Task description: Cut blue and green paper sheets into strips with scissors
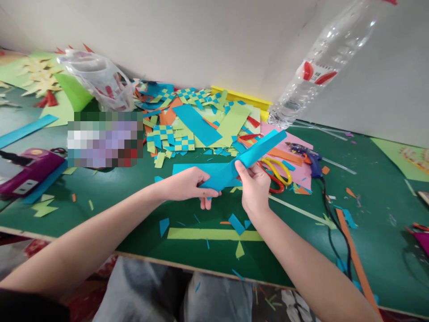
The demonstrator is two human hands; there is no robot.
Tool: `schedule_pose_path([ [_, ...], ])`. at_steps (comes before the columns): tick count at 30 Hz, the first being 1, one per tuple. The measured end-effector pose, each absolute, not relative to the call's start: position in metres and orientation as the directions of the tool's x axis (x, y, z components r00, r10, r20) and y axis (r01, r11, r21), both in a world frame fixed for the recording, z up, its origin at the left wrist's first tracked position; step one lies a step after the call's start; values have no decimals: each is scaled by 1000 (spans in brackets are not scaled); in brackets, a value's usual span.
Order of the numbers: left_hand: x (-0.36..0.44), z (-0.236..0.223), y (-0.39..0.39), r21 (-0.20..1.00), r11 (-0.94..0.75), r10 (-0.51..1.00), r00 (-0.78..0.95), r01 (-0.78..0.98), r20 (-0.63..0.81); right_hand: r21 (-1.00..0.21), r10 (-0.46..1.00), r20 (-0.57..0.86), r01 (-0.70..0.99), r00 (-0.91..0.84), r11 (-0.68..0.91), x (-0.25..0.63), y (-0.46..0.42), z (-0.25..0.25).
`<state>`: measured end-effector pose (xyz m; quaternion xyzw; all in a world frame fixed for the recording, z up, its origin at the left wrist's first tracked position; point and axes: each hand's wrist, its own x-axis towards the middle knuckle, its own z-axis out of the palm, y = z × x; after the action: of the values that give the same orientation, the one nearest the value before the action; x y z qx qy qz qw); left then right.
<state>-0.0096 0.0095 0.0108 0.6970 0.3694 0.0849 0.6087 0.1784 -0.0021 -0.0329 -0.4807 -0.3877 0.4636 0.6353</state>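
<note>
Lying nearest you, one long light-green strip (208,234) is to the left of the glue gun (314,165). Beyond it, also left of that gun, you hold one bent blue paper (256,151) over the table (124,179): your left hand (187,183) pinches its near part, your right hand (256,188) grips farther along. Its long axis slants, pointing away and rightward. One bottle (315,74) leans behind the gun.

Plain bright-blue paper (232,171), bent and overlapping at its middle, held just left of the scissors (281,163), one folded arm slanting up beyond them, the other sloping down farther left
</note>
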Motion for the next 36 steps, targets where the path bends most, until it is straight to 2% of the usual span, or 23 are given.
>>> schedule_pose_path([
  [8, -11, 9, 11, 924, 1, 601, 738, 383, -307, -953, 962, -23, -297, 274, 61, 177, -1, -34],
  [19, -12, 10, 11, 939, -22, 563, 781, 342, -271, -957, 967, -2, -281, 256, 73, 177, -2, -31],
  [25, -10, 6, 11, 948, 85, 584, 755, 308, -298, -965, 949, -17, -255, 315, 67, 180, 2, -31],
  [29, -10, 8, 12, 953, 79, 670, 692, 294, -269, -972, 935, 49, -199, 352, 126, 182, 2, -28],
  [32, -11, 11, 13, 960, 64, 724, 650, 271, -232, -976, 943, 130, -130, 307, 176, 180, -1, -26],
  [36, -9, 12, 11, 968, 161, 666, 704, 190, -249, -979, 960, 193, -28, 203, 203, 176, -11, -22],
])
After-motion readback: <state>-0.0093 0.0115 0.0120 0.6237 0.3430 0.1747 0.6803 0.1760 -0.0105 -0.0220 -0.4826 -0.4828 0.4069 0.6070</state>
